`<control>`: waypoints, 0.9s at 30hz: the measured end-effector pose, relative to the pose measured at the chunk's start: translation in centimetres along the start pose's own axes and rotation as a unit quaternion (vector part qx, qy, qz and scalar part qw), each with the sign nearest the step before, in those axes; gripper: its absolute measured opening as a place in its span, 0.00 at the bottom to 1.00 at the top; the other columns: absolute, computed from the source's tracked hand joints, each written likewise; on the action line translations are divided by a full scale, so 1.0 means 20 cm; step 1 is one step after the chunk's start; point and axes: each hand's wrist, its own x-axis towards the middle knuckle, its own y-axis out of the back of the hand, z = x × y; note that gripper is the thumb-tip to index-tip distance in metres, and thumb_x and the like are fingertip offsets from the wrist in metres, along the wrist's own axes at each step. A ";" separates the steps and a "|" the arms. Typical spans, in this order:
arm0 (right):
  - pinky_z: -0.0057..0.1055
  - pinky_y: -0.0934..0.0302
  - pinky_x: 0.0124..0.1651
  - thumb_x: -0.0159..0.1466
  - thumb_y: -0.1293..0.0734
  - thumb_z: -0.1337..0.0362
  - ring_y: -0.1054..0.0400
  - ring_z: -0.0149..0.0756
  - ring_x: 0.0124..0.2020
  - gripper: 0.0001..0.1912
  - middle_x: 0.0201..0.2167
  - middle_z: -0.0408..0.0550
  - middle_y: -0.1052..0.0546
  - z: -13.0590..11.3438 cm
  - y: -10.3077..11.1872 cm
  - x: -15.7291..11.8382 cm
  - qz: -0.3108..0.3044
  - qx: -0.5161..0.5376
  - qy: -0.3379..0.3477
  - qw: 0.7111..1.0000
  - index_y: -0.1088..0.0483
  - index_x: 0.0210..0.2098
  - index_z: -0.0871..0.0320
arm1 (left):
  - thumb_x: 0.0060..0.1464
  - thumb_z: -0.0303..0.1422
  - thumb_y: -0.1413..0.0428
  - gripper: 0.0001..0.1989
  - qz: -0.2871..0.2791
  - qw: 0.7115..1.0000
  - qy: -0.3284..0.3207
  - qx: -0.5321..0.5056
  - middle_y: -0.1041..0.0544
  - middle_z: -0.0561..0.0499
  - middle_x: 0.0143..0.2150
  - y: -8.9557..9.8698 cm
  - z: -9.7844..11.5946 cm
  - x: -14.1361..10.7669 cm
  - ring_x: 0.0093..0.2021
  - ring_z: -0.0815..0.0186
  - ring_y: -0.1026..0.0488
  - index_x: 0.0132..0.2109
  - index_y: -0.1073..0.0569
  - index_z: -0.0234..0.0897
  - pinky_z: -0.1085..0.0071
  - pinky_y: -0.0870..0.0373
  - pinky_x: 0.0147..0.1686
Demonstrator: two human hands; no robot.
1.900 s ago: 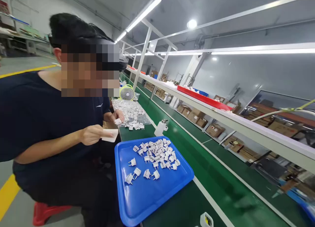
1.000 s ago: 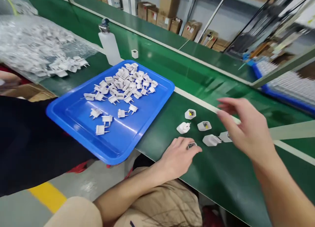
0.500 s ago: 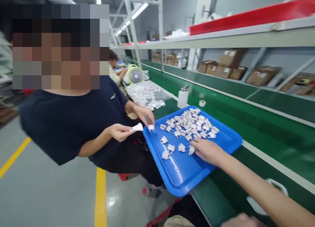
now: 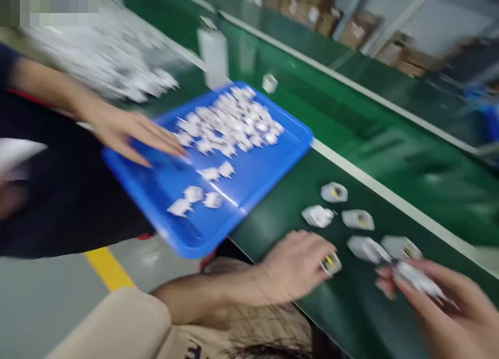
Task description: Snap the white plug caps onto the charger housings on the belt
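My left hand (image 4: 292, 268) is closed on a white plug housing (image 4: 331, 264), its open end showing yellow inside, just above the green bench. At the lower right my right hand (image 4: 448, 307) pinches a white plug (image 4: 421, 280) with thin pins, blurred by motion. Between and beyond my hands, several white housings (image 4: 357, 220) lie on the bench, some with yellow inside. To the left, a blue tray (image 4: 249, 205) carries a heap of white plugs (image 4: 230, 120), with a few loose ones nearer its front corner.
A co-worker's hand (image 4: 136, 130) reaches over the tray's left side; their other hand holds something white. Behind stand a white pump bottle (image 4: 213, 55), a lone white piece (image 4: 270, 83) and a plastic-covered pile of white parts (image 4: 113, 52). Cardboard boxes (image 4: 358, 29) line the back.
My view has swung right and down. My right hand has left the tray and is now over the bench with a plug. My left hand has come into clear view. The co-worker's hand has moved over the tray.
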 end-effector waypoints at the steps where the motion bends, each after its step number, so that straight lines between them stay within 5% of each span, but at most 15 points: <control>1: 0.36 0.26 0.37 0.70 0.32 0.63 0.25 0.36 0.38 0.12 0.42 0.48 0.23 -0.03 0.04 -0.06 0.024 0.001 -0.072 0.997 0.28 0.53 0.50 | 0.63 0.38 0.41 0.11 -0.010 0.999 -0.009 -0.035 0.22 0.49 0.49 -0.03 -0.01 0.00 0.49 0.62 0.26 0.49 0.27 0.40 0.64 0.28 0.49; 3: 0.40 0.26 0.42 0.67 0.29 0.62 0.26 0.41 0.45 0.11 0.46 0.48 0.25 -0.08 0.06 -0.13 0.067 0.024 -0.153 0.986 0.24 0.48 0.44 | 0.62 0.35 0.39 0.12 -0.019 0.997 -0.018 -0.066 0.24 0.48 0.49 -0.06 -0.05 0.01 0.49 0.59 0.27 0.50 0.30 0.39 0.60 0.30 0.49; 5: 0.40 0.27 0.43 0.64 0.26 0.58 0.29 0.42 0.48 0.11 0.47 0.48 0.28 -0.11 0.02 -0.15 0.064 0.020 -0.157 0.985 0.21 0.46 0.44 | 0.60 0.34 0.38 0.13 -0.024 0.997 -0.028 -0.071 0.25 0.49 0.49 -0.07 -0.09 0.02 0.48 0.59 0.28 0.49 0.32 0.40 0.61 0.31 0.47; 9: 0.36 0.30 0.40 0.66 0.27 0.61 0.31 0.37 0.41 0.13 0.40 0.48 0.27 -0.16 -0.06 -0.13 0.001 -0.076 -0.126 0.989 0.22 0.50 0.48 | 0.59 0.32 0.37 0.15 -0.007 0.997 -0.026 -0.068 0.25 0.49 0.50 -0.06 -0.07 0.01 0.48 0.61 0.28 0.49 0.34 0.40 0.64 0.30 0.46; 15: 0.37 0.32 0.43 0.65 0.29 0.72 0.29 0.36 0.39 0.12 0.40 0.45 0.22 -0.17 -0.14 -0.09 -0.039 -0.078 -0.052 0.995 0.27 0.47 0.54 | 0.63 0.34 0.41 0.10 0.002 0.997 -0.024 -0.074 0.24 0.51 0.47 -0.06 -0.06 0.00 0.45 0.64 0.28 0.46 0.35 0.40 0.66 0.30 0.44; 27: 0.34 0.37 0.38 0.66 0.31 0.74 0.35 0.34 0.36 0.09 0.37 0.46 0.24 -0.18 -0.16 -0.08 -0.063 -0.126 -0.061 0.988 0.29 0.45 0.58 | 0.63 0.35 0.41 0.09 0.011 0.995 -0.017 -0.100 0.25 0.51 0.46 -0.07 -0.07 0.00 0.46 0.65 0.28 0.46 0.34 0.40 0.66 0.30 0.47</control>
